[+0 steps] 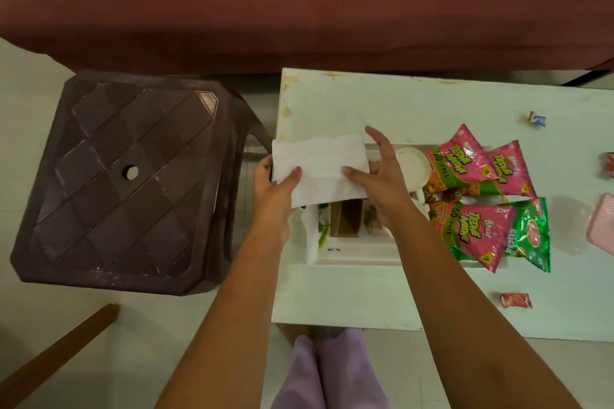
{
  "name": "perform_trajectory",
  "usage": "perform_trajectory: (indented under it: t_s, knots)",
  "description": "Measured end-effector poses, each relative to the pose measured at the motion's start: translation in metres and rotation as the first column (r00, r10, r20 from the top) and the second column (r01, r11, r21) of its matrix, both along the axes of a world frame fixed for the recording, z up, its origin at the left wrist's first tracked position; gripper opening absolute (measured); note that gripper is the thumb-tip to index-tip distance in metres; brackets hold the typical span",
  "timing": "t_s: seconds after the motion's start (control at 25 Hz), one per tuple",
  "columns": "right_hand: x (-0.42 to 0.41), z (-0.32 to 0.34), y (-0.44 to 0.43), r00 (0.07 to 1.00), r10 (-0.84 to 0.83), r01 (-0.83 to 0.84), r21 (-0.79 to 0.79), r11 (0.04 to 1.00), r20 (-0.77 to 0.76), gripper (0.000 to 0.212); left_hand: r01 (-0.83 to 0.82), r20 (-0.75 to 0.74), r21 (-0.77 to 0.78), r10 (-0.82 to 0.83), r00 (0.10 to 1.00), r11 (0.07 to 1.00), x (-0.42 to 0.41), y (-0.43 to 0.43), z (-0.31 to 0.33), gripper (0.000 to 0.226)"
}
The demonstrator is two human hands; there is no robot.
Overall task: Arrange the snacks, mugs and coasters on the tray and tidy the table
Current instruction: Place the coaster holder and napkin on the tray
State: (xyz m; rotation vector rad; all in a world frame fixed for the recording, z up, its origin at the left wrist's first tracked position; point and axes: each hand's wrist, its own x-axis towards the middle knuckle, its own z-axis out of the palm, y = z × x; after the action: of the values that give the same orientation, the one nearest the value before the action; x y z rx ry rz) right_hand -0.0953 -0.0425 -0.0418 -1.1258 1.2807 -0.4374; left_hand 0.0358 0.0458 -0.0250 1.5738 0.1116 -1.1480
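Observation:
Both hands hold a white paper napkin (pixel 320 167) flat above the left end of a white tray (pixel 357 257). My left hand (pixel 275 188) pinches its left edge, and my right hand (pixel 382 178) grips its right edge with the fingers spread. Under the napkin a brown holder (pixel 347 221) stands on the tray, with a white mug (pixel 413 168) just right of my right hand. Pink snack packets (pixel 465 163) and a green one (pixel 530 232) lie across the tray's right half. The coasters are not clearly visible.
The tray sits on a white table (pixel 365 103). A small blue-white wrapper (pixel 536 119) lies far right, a red sachet (pixel 515 300) near the front edge, a pink object (pixel 601 226) at the right border. A brown plastic stool (pixel 123 176) stands left of the table.

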Motion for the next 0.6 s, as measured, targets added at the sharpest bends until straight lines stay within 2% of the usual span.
perform_trajectory:
  t_s: [0.12, 0.16, 0.24, 0.32, 0.36, 0.48, 0.6]
  knots:
    - [-0.02, 0.002, 0.001, 0.991, 0.118, -0.12, 0.033, 0.992, 0.059, 0.058, 0.092, 0.013, -0.088, -0.091, 0.996, 0.992, -0.002, 0.0, -0.002, 0.05]
    - [-0.024, 0.003, 0.001, 0.984, 0.179, -0.179, 0.033, 0.983, 0.004, 0.061, 0.147, 0.037, -0.094, -0.145, 0.989, 0.985, -0.002, -0.001, -0.002, 0.049]
    - [-0.027, 0.008, 0.003, 0.92, 0.326, -0.341, -0.039, 0.939, -0.216, 0.079, 0.26, 0.131, -0.066, -0.25, 0.959, 0.963, -0.003, -0.007, 0.003, 0.05]
    - [-0.022, 0.015, 0.005, 0.835, 0.38, -0.473, -0.168, 0.865, -0.397, 0.098, 0.343, 0.253, -0.028, -0.326, 0.911, 0.939, -0.004, -0.015, 0.01, 0.052]
    - [-0.019, 0.019, 0.007, 0.821, 0.376, -0.502, -0.228, 0.834, -0.43, 0.105, 0.374, 0.301, -0.023, -0.351, 0.887, 0.927, -0.005, -0.019, 0.014, 0.054]
    - [-0.011, 0.027, 0.01, 0.858, 0.386, -0.48, -0.263, 0.837, -0.34, 0.114, 0.425, 0.373, -0.002, -0.394, 0.84, 0.905, -0.008, -0.03, 0.028, 0.06]
    - [-0.011, 0.029, 0.016, 0.939, 0.318, -0.338, -0.177, 0.924, -0.132, 0.095, 0.362, 0.28, -0.053, -0.334, 0.9, 0.931, -0.014, -0.034, 0.037, 0.064]
